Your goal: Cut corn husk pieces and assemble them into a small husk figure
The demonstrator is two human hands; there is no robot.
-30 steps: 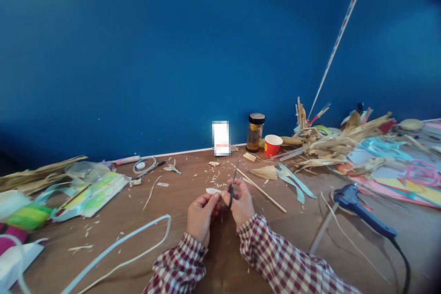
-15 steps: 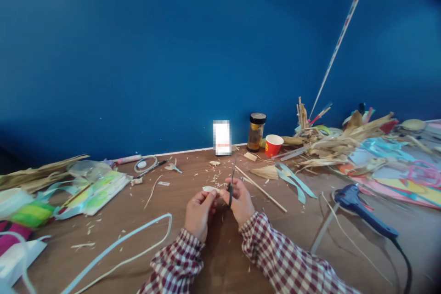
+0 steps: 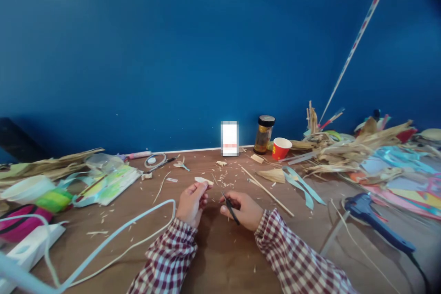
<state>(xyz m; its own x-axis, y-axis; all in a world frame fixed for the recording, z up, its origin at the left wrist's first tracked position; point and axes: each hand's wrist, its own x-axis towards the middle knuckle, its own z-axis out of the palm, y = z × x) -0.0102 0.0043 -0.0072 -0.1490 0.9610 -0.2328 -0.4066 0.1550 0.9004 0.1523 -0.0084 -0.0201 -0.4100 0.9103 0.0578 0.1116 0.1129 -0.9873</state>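
My left hand (image 3: 190, 204) pinches a small whitish, pointed piece (image 3: 203, 180) between thumb and fingers; its exact material is hard to tell. A short gap to the right, my right hand (image 3: 243, 209) is closed round black-handled scissors (image 3: 231, 211), their thin blades pointing up and away to the left, apart from the piece. Pale shavings (image 3: 225, 177) lie scattered on the brown table (image 3: 220, 262) just beyond both hands. A thin wooden stick (image 3: 267, 190) lies slantwise beyond my right hand.
A lidded jar (image 3: 264, 135) and a red paper cup (image 3: 281, 148) stand near the blue partition (image 3: 193, 64). Right lie blue ribbon (image 3: 299, 183), dry husks (image 3: 344, 151) and a glue gun (image 3: 379, 225). Left are a white cable (image 3: 120, 234), a power strip (image 3: 32, 250) and a bowl (image 3: 29, 188).
My hands have drawn apart: the left moved left with the pale piece, and the scissors tilted down, away from it. The whole view has shifted slightly.
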